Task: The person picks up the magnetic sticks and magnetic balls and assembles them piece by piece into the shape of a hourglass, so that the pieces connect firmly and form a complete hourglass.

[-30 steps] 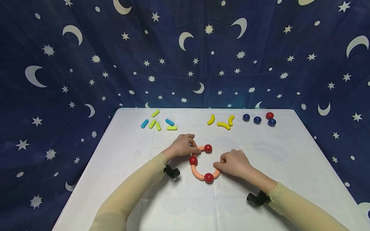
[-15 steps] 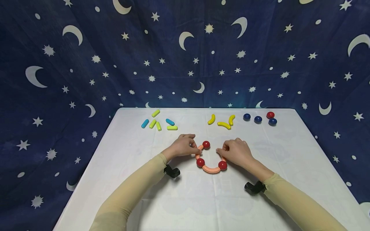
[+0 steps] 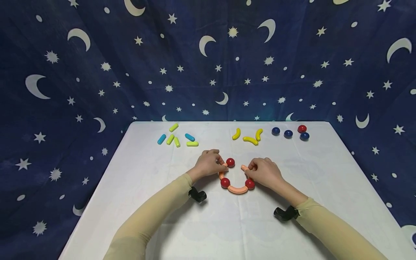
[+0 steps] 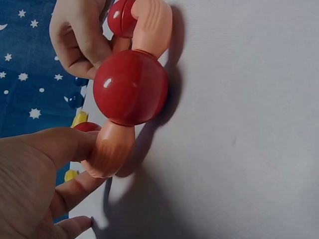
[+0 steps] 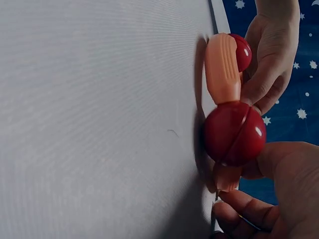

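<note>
A chain of curved orange rods and red balls forms a ring with a gap at its far side. My left hand (image 3: 209, 164) pinches the left curved rod (image 4: 113, 147) between thumb and fingers, between the far red ball (image 3: 230, 162) and the near left ball (image 3: 225, 183). A middle curved rod (image 3: 237, 190) joins that ball to the right red ball (image 3: 250, 184). On the other side my right hand (image 3: 264, 172) pinches the right curved rod (image 5: 227, 178), whose free end points towards the far ball without touching it. Fingers partly hide both held rods.
On the white table (image 3: 201, 231), at the back left, lie green sticks (image 3: 192, 143) and blue sticks (image 3: 161, 139). Yellow curved rods (image 3: 250, 141) lie back centre. Dark blue balls (image 3: 288, 134) and another red ball (image 3: 302, 129) sit back right. A starry curtain (image 3: 182, 47) hangs behind.
The ring has turned, its nearest ball swinging right and away from me. My right hand has moved farther back with its rod, whose free end now shows past the fingers. The left hand stays nearly in place.
</note>
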The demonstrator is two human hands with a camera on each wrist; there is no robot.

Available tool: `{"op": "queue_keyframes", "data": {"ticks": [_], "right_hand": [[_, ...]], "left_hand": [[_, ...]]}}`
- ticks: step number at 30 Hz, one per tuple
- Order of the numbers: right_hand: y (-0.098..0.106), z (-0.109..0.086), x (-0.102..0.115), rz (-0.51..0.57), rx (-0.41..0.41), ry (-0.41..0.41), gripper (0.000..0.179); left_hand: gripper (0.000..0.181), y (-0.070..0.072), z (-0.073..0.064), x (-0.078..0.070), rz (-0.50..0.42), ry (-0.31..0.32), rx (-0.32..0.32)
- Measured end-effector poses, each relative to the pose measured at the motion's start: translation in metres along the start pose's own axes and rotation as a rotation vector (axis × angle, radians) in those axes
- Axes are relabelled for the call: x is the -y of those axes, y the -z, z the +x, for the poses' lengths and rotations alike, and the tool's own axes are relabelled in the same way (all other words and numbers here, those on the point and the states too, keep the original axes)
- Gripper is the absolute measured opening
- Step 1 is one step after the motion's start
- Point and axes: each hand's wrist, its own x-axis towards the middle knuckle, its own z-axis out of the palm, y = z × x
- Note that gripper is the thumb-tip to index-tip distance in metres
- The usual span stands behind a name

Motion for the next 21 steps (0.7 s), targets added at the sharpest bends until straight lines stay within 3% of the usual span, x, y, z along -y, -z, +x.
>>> {"op": "queue_keyframes", "data": {"ticks": [21], "right_hand": [[-0.0075, 0.0078, 0.0083, 0.066, -0.012, -0.025, 0.021]], "left_hand": [[0.022, 0.0001, -0.0031, -0.0007, -0.037, -0.001, 0.001]]}}
